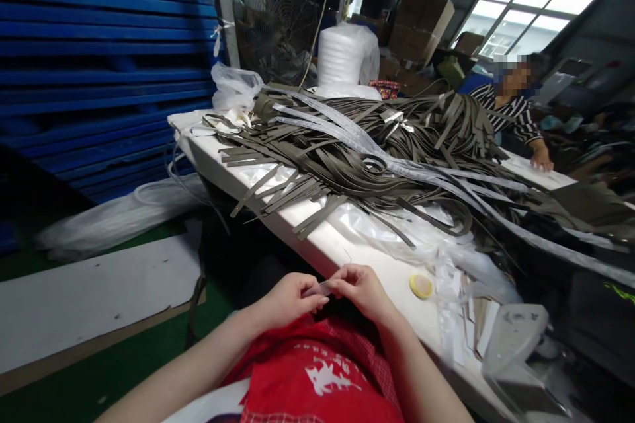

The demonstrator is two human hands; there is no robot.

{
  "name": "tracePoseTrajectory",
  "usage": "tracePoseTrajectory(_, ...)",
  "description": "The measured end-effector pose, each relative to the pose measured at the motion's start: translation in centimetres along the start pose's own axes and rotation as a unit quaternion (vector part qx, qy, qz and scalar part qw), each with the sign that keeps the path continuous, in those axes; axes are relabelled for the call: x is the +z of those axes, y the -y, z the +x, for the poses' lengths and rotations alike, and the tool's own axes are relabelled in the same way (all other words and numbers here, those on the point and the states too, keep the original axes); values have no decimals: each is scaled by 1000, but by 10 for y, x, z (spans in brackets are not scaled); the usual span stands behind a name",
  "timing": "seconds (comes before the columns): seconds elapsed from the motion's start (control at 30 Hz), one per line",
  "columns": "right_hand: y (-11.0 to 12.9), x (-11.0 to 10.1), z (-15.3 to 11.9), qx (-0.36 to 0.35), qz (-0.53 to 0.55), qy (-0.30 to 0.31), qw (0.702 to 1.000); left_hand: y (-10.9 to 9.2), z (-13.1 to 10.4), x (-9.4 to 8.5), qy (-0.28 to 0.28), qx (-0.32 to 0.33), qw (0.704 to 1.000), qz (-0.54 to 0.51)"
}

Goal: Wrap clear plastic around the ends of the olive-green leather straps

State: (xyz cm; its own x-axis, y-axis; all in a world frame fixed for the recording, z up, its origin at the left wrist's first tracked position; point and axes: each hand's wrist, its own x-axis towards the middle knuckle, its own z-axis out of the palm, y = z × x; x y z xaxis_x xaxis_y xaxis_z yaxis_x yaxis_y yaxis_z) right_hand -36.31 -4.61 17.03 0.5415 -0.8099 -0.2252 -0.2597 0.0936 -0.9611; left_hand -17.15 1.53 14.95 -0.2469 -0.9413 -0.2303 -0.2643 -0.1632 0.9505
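Both hands, left hand and right hand, are pinching a small pale strip between fingers; best gripping near its ends, keeping it taut.

A workshop interior, with stacked blue pallets forming a wall at left above a green floor laid with white boards. A long white bench runs toward daylit windows at upper right. Cardboard boxes, a standing fan and a roll of white foam fill the back.
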Motion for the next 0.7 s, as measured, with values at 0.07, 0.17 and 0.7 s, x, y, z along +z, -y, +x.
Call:
tracePoseTrajectory(0.07,0,3,0,-1,5,-14,1000,-5,0,0,-4,6,1000,-7)
tracePoseTrajectory(0.17,-1,7,1,1,5,-26,1000,-8,0,1,-13,6,1000,-11)
tracePoseTrajectory(0.7,-60,-109,-60,28,-602,-386,699,-1,10,-7,-14,10,1000,26)
